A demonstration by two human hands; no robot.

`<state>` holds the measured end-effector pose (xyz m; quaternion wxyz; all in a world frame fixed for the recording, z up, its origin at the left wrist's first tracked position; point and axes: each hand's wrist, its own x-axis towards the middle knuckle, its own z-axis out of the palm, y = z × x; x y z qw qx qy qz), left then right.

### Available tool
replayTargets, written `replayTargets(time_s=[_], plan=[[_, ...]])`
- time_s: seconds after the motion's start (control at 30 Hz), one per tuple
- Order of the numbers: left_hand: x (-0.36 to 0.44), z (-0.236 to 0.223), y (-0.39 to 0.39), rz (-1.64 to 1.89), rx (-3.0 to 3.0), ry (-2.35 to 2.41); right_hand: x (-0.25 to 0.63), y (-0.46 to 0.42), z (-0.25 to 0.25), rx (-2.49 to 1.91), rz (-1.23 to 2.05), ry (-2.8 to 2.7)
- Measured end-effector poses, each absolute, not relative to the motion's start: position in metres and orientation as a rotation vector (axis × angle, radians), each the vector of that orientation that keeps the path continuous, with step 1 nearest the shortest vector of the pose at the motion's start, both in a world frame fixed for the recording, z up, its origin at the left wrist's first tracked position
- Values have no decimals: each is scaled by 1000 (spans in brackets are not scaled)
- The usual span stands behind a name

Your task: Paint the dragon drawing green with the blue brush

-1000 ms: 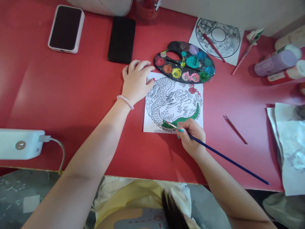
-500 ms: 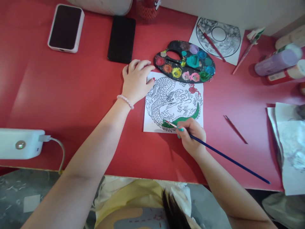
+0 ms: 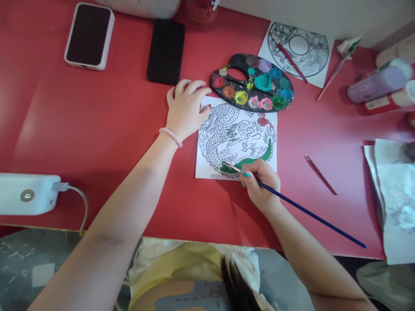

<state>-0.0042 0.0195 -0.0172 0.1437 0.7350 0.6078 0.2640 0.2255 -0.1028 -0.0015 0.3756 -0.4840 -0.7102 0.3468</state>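
A printed dragon drawing [image 3: 240, 134] lies on the red table, with a green band along its lower right and a small red patch at its upper right. My right hand [image 3: 262, 183] grips a long blue-handled paintbrush [image 3: 311, 212], its tip on the lower left end of the green area. Fingers spread, my left hand [image 3: 186, 106] rests flat at the sheet's upper left corner, with a beaded bracelet on the wrist. Just above the drawing, a black paint palette [image 3: 223, 82] holds several colours and overlaps the sheet's top edge.
A second printed sheet [image 3: 319, 71] with a thin brush [image 3: 288, 58] on it lies at the back. Paint bottles [image 3: 376, 82] and stacked papers [image 3: 397, 194] occupy the right. A black phone [image 3: 166, 52], a white-edged device [image 3: 90, 36] and a cabled power bank [image 3: 29, 194] are leftward.
Almost nothing differs. The view has shifted very slightly; both hands and the brush tip keep nearly the same places on the drawing.
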Motion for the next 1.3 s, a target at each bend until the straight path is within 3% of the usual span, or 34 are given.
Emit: replayTargets(time_s=[1.3], plan=[[-2, -5, 17, 711, 2029, 1721, 228, -103, -4, -1173, 886, -1841]])
